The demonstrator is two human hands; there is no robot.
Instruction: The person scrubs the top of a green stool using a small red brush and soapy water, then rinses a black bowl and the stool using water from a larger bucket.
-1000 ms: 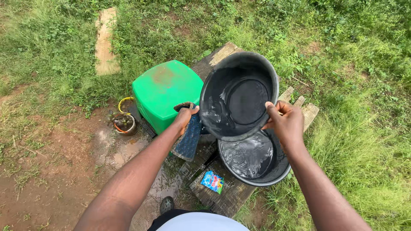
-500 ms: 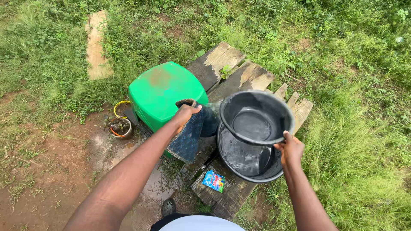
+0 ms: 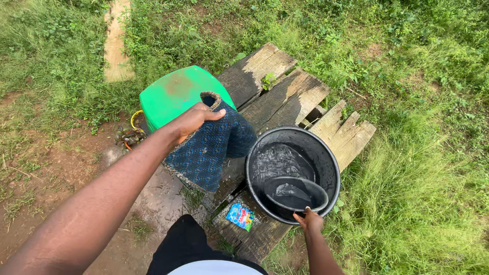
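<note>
1. Left hand (image 3: 191, 121) grips a blue woven cloth (image 3: 209, 147), fingers closed over its top edge, left of the large black basin (image 3: 331, 163);
2. Right hand (image 3: 309, 221) pinches the small black bowl (image 3: 295, 193), tilted inside that basin.

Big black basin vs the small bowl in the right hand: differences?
The basin is far wider and rests flat on the planks; the bowl is smaller, tilted, dipped inside the basin. The right hand grips the bowl's rim; no hand touches the basin. Both are round, black and wet.
</note>
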